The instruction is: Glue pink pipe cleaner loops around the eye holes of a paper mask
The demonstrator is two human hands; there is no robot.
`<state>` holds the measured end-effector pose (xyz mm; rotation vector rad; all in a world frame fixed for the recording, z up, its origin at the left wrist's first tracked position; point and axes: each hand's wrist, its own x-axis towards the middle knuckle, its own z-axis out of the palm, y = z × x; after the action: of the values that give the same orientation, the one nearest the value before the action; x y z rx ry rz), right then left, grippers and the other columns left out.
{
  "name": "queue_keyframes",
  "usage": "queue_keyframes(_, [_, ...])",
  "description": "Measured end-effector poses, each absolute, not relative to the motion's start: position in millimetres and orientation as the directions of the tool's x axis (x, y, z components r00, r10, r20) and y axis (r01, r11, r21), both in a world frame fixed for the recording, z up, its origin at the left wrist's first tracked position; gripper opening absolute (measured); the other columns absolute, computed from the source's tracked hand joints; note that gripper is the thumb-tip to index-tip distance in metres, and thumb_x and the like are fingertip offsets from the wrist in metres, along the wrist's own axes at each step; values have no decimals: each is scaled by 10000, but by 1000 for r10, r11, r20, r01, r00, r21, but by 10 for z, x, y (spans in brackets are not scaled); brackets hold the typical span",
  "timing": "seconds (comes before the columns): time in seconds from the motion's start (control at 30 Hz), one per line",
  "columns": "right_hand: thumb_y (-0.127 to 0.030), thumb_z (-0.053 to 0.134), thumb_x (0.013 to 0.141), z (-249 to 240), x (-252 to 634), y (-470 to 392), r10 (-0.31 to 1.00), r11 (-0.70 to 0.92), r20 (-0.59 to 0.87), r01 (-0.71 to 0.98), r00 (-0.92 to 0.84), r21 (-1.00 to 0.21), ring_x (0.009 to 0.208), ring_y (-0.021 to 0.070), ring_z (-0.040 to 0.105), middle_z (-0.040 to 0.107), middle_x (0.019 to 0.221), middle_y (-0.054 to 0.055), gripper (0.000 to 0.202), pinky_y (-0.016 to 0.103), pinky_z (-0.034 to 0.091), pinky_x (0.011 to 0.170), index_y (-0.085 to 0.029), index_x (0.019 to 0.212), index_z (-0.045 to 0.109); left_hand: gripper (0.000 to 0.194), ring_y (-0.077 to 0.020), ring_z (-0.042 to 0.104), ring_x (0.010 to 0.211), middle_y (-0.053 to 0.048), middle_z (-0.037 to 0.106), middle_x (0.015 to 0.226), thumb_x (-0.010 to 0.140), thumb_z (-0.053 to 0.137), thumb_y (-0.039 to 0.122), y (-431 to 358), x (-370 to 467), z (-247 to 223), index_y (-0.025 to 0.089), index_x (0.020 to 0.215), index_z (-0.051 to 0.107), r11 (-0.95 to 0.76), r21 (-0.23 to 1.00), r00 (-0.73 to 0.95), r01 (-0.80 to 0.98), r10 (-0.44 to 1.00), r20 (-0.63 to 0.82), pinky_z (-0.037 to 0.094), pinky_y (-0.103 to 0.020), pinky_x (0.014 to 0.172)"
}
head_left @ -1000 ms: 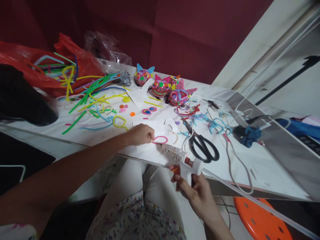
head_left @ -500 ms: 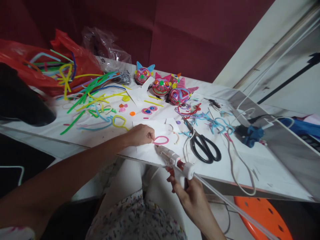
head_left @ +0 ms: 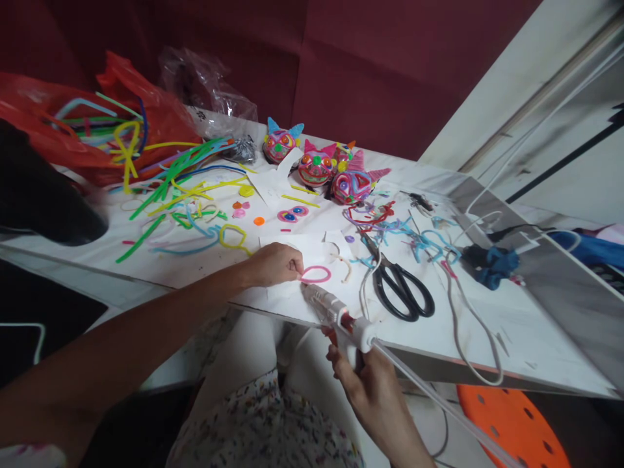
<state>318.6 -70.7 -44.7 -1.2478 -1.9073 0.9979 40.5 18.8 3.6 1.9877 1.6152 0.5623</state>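
Observation:
My left hand (head_left: 279,263) pinches the left end of a pink pipe-cleaner loop (head_left: 316,273) just above the white table. In my right hand (head_left: 365,383) is a white glue gun (head_left: 327,305) with a red trigger, a clear glue stick running out of its rear. The gun's nozzle points up and left, close beside the loop's pinched end; whether they touch I cannot tell. White paper lies beneath the loop. To the right rest large black-handled scissors (head_left: 402,286).
Several colourful pipe-cleaner faces (head_left: 316,167) stand at the back. A red plastic bag (head_left: 160,123) and loose pipe cleaners lie left, near a dark blurred object (head_left: 43,188). Blue scraps (head_left: 433,244) and a white cord (head_left: 463,325) are at right. Below is an orange stool (head_left: 511,426).
The glue gun and my right hand have shifted very slightly left. My left hand keeps its pinch on the loop, and the view has moved a little.

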Motion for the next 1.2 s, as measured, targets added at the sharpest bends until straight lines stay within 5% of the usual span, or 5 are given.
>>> queue_keyframes(0.33, [-486,575,1055,-450,3131,-731,927,249,92,413,-363,-876,801,225,754,793,1160,136,405,324,643,680,-205,1316,704,73,-142,673,702,24,750,732,814,744,135,182,387,40,187,812,796,-162,637,221,754,975,-13,437,-204,660])
queue_keyframes(0.9, [-523,537,1078,-424,3063,-716,899,337,147,438,-413,-833,810,254,802,807,909,78,426,348,682,759,-208,1328,678,97,-156,691,729,17,762,757,800,732,119,192,404,27,193,810,795,-157,611,210,776,978,-15,441,-216,661])
queue_keyframes(1.07, [-565,509,1082,-484,3081,-744,908,326,144,446,-394,-834,1008,296,811,787,928,102,490,373,683,830,-185,1349,667,97,-154,685,718,20,754,746,804,741,108,199,407,43,191,806,791,-153,613,210,775,977,-21,436,-215,651])
queue_keyframes(1.2, [-584,509,1081,-520,3106,-755,913,303,111,469,-393,-830,858,274,802,769,879,83,513,359,671,740,-190,1376,654,102,-151,682,719,15,758,755,805,735,98,193,407,52,182,806,793,-152,615,208,774,978,-20,435,-212,653])
